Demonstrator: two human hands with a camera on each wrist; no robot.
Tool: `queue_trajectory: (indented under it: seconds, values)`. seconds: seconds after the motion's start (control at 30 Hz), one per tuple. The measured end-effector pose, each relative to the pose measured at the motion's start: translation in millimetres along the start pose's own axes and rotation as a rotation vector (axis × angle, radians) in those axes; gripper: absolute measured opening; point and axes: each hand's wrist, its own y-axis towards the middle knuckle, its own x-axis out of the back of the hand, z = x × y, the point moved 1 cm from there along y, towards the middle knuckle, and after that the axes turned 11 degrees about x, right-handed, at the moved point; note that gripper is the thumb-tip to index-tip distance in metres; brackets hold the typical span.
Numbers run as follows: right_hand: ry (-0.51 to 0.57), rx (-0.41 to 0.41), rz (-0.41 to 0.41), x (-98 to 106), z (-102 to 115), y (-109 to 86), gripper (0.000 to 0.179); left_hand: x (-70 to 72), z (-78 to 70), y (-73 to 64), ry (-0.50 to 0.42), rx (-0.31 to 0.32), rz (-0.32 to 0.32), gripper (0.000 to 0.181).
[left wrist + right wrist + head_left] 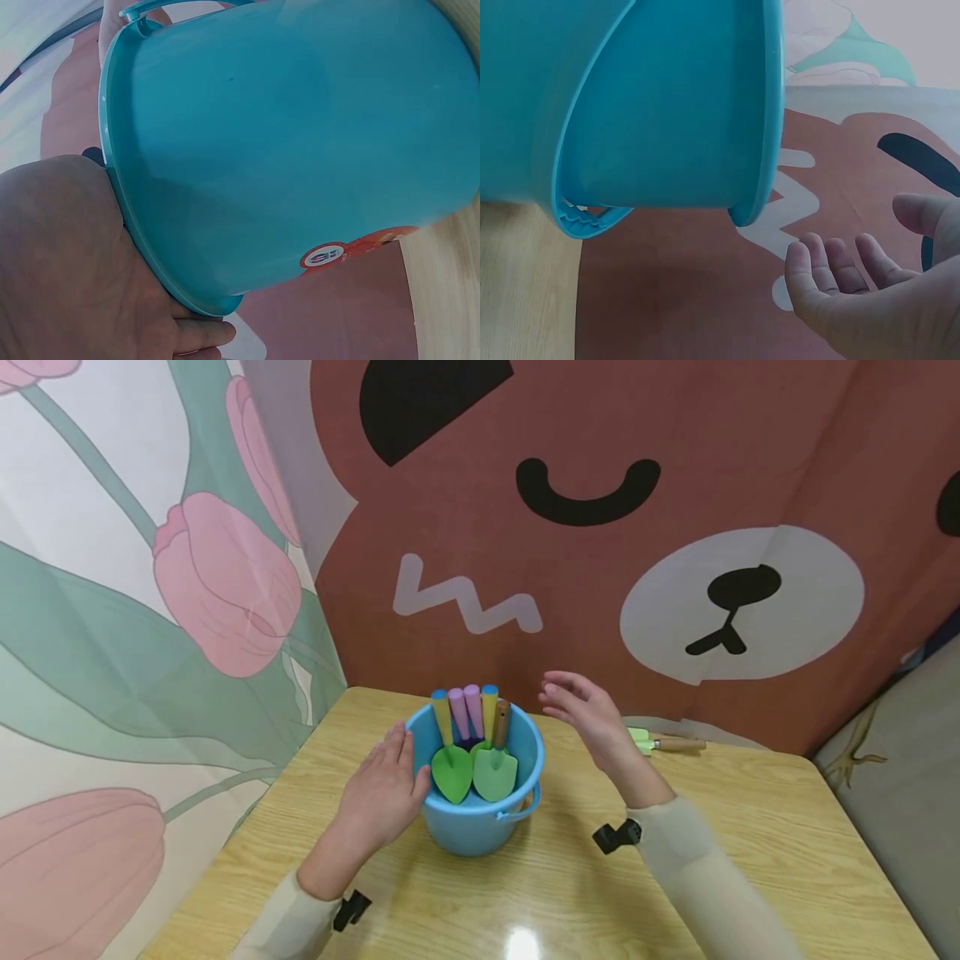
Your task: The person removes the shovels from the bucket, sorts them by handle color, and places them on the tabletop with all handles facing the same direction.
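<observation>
A light blue bucket [468,831] stands upright on the table, its handle [521,816] hanging down at the right front. Inside are several small garden tools with yellow, purple and brown handles uppermost, among them a green trowel [452,774] and a pale green spade [495,777]. My left hand [378,793] rests along the bucket's left rim, fingers straight; the left wrist view has the palm [67,255] right at the rim. To the right of the bucket my right hand [588,722] is raised, fingers loosely bent with nothing in them, apart from the rim in the right wrist view.
Behind my right hand, a wooden-handled tool [678,744] lies on the wooden table [750,852] near its back edge, beside a light green piece [639,735]. A brown bear-print cloth [450,535] hangs directly behind the table, and a tulip-print cloth [112,718] hangs on the left.
</observation>
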Motion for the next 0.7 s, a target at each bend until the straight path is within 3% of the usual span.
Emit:
queue_trajectory:
  seconds: [0.27,0.7]
  values:
    - [-0.059,0.030,0.049,-8,-1,6.9,0.051,2.1,-0.8,-0.5,-0.007,0.005,0.007,0.070]
    - [-0.266,0.012,0.093,-20,-9,15.5,0.048,2.1,-0.5,-0.1,-0.019,0.009,0.007,0.070]
